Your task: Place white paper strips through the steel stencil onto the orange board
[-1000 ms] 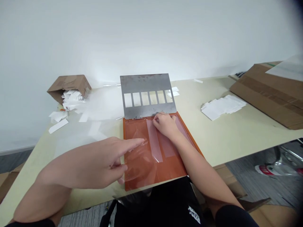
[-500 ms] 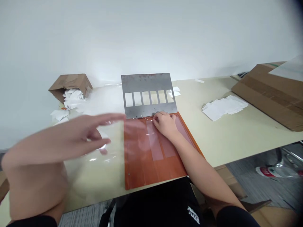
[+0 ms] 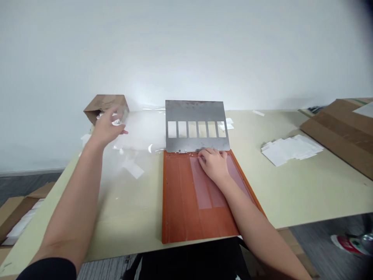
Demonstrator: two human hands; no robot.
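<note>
My left hand [image 3: 107, 126] is raised at the left, in front of the cardboard box of white slips. Its thumb and fingers are bent around the edge of a clear plastic film [image 3: 150, 130], which is hard to make out apart from its glints. My right hand [image 3: 215, 165] rests palm down, fingers slightly bent, on the top of an orange board [image 3: 180, 217]. Under and beside it lie pale translucent strips [image 3: 201, 190]. A grey metal plate [image 3: 195, 111] with a row of rectangular windows stands up, hinged at the board's far edge.
The small cardboard box [image 3: 106, 102] stands by the wall. White paper pieces [image 3: 291, 149] lie at the right, beside a large carton [image 3: 340, 130]. A blurred white slip [image 3: 134, 169] lies left of the board. Another open carton [image 3: 14, 212] sits low at the left.
My left hand has moved away from me toward the small box, and the film's sheen has gone from the board's left part. My right hand stays on the board. The view has shifted left.
</note>
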